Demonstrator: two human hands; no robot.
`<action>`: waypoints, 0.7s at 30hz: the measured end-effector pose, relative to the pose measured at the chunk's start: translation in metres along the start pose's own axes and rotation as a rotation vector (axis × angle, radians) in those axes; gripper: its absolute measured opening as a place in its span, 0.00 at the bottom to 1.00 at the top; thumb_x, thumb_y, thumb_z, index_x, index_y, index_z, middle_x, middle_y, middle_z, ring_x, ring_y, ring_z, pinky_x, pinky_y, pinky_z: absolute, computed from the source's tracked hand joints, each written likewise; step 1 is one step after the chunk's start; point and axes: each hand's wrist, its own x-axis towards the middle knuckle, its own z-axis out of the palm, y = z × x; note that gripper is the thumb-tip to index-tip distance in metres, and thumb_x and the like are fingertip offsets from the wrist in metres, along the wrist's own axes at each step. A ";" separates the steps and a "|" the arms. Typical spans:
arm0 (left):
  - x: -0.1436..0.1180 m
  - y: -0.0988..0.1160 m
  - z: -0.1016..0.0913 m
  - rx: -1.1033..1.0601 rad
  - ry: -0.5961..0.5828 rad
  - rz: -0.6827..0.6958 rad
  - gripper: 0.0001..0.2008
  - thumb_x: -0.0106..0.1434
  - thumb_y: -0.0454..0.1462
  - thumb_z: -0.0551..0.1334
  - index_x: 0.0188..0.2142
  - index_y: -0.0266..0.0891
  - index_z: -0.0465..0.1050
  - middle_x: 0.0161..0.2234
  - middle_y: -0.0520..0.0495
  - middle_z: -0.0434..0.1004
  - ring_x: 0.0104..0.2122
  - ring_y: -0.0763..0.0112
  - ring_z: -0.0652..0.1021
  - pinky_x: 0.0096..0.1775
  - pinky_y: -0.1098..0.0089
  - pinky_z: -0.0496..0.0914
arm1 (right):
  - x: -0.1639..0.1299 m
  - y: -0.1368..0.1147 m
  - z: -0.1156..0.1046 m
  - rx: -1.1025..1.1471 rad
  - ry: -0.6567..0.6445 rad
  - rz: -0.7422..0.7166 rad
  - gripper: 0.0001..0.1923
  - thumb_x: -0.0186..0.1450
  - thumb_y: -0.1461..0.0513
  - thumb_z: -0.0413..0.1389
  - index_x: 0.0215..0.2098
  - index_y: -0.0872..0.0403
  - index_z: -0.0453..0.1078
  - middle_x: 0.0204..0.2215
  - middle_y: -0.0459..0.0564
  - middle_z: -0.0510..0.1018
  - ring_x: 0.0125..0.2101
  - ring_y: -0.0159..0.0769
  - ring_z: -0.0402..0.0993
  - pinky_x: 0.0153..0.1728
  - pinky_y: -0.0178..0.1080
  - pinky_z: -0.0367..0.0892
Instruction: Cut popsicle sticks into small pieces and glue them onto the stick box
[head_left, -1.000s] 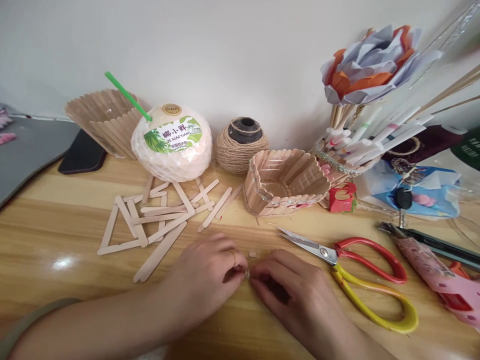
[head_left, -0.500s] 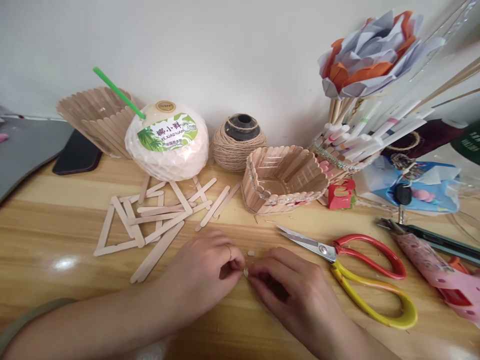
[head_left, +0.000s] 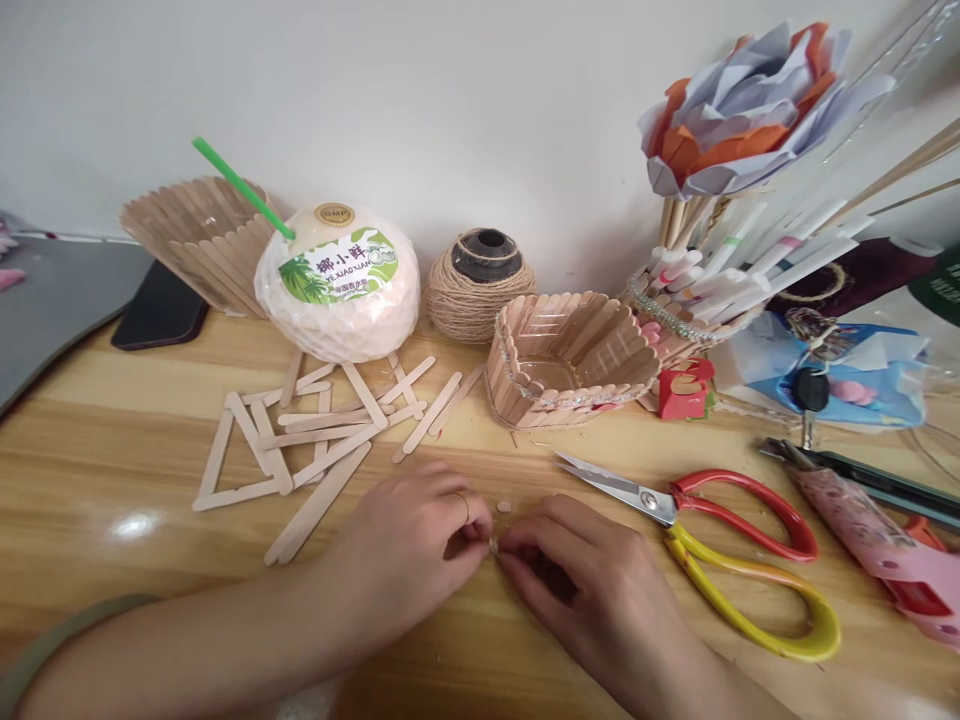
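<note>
My left hand (head_left: 431, 520) and my right hand (head_left: 581, 560) meet just above the wooden table, fingertips almost touching. Between them is a tiny pale wooden piece (head_left: 493, 545), pinched by the fingers on both sides; its shape is mostly hidden. A small cut-off stick end (head_left: 504, 508) lies on the table just beyond the fingertips. To the right of my right hand rest scissors (head_left: 651, 503) with one red and one yellow handle, blades parted slightly. Several loose craft sticks (head_left: 322, 495) lie in a pile beyond my left forearm.
Behind the hands stands a craft-stick basket (head_left: 525, 400), beside a twine spool (head_left: 480, 300) and a wrapped coconut (head_left: 337, 320) with a green straw. A holder of white markers (head_left: 720, 270), a utility knife (head_left: 877, 485) and a pink glue gun (head_left: 892, 570) occupy the right side.
The whole view has shifted slightly, so everything sits a little further right. Both hands keep their pinch, and the tiny wooden piece shows a bit less between the fingertips.
</note>
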 end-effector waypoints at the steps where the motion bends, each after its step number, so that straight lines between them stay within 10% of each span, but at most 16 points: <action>1: 0.000 0.000 0.000 0.000 -0.005 -0.007 0.04 0.56 0.29 0.62 0.26 0.37 0.73 0.26 0.50 0.74 0.31 0.67 0.74 0.34 0.68 0.67 | 0.000 0.000 0.000 0.001 0.000 0.001 0.08 0.63 0.67 0.53 0.31 0.53 0.73 0.25 0.48 0.75 0.26 0.33 0.71 0.25 0.32 0.66; 13: 0.003 0.001 -0.007 -0.187 -0.033 -0.145 0.05 0.56 0.30 0.59 0.26 0.38 0.72 0.26 0.52 0.74 0.30 0.69 0.73 0.35 0.69 0.67 | 0.002 -0.003 -0.009 0.089 -0.016 0.064 0.08 0.64 0.67 0.52 0.31 0.53 0.73 0.26 0.48 0.75 0.25 0.32 0.71 0.26 0.33 0.67; 21: 0.002 -0.002 -0.013 -0.521 -0.035 -0.286 0.05 0.61 0.34 0.53 0.33 0.39 0.67 0.28 0.53 0.71 0.29 0.73 0.71 0.31 0.71 0.67 | -0.006 0.005 -0.036 0.202 0.279 0.074 0.11 0.67 0.65 0.47 0.27 0.52 0.63 0.22 0.44 0.66 0.22 0.31 0.64 0.23 0.35 0.61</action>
